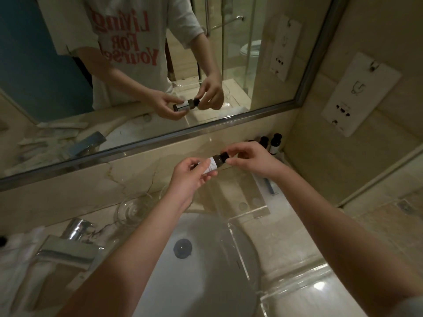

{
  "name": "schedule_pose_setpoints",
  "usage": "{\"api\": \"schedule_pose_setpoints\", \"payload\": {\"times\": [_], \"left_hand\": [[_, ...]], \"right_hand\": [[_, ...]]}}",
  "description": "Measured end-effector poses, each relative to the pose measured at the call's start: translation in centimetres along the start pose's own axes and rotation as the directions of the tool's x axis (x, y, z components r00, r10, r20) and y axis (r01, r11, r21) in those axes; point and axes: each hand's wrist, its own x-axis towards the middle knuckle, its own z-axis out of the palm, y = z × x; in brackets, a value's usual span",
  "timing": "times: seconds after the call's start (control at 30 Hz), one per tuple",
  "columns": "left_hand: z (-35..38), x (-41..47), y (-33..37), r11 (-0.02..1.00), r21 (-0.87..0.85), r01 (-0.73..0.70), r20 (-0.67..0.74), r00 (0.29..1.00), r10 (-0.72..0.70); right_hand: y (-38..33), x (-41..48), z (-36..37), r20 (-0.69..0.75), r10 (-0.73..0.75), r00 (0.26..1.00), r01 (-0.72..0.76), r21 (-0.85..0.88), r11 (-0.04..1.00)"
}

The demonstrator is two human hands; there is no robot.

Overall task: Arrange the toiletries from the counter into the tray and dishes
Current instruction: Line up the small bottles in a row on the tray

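Observation:
A small dark bottle (214,164) with a white label lies sideways in the air above the counter, held between both hands. My left hand (191,177) grips its labelled body. My right hand (250,160) pinches its black cap (224,155). Under the hands lies a clear acrylic tray (256,211) with a wrapped item that has a blue part (269,187) in it. Two matching dark bottles (270,143) stand in the far right corner behind my right hand. A clear glass dish (132,210) sits on the counter to the left of my left wrist.
A white sink (206,259) with a dark drain lies below my forearms. A chrome faucet (71,243) stands at the left, with white packets (20,255) beside it. A large mirror (137,65) spans the back wall. A socket plate (359,94) hangs on the right wall.

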Motion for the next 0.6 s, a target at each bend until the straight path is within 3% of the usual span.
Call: {"api": "schedule_pose_setpoints", "payload": {"times": [0.07, 0.13, 0.27, 0.4, 0.53, 0.6], "left_hand": [[-0.2, 0.1, -0.1, 0.998, 0.055, 0.003, 0.029, 1.000, -0.004], [-0.6, 0.2, -0.4, 0.971, 0.234, -0.044, 0.081, 0.996, 0.026], [-1.0, 1.0, -1.4, 0.743, 0.646, -0.173, 0.133, 0.985, 0.113], [-0.4, 2.4, -3.1, 0.647, 0.741, -0.180, 0.125, 0.983, 0.131], [-0.8, 4.1, -5.2, 0.347, 0.917, -0.195, 0.180, 0.981, 0.076], [-1.1, 4.8, -6.1, 0.248, 0.937, -0.246, 0.238, 0.969, 0.062]], "right_hand": [[-0.2, 0.1, -0.1, 0.007, 0.019, 1.000, -0.019, 0.025, 1.000], [-0.2, 0.2, -0.3, 0.024, 0.039, 0.999, -0.039, 0.008, 0.999], [-0.3, 0.9, -0.7, 0.084, 0.055, 0.995, -0.041, -0.157, 0.987], [-0.9, 2.0, -1.3, 0.141, 0.015, 0.990, 0.041, -0.388, 0.921], [0.2, 3.6, -2.5, 0.077, 0.023, 0.997, 0.029, -0.613, 0.790], [1.1, 4.3, -3.2, 0.036, 0.051, 0.998, -0.013, -0.677, 0.736]]}}
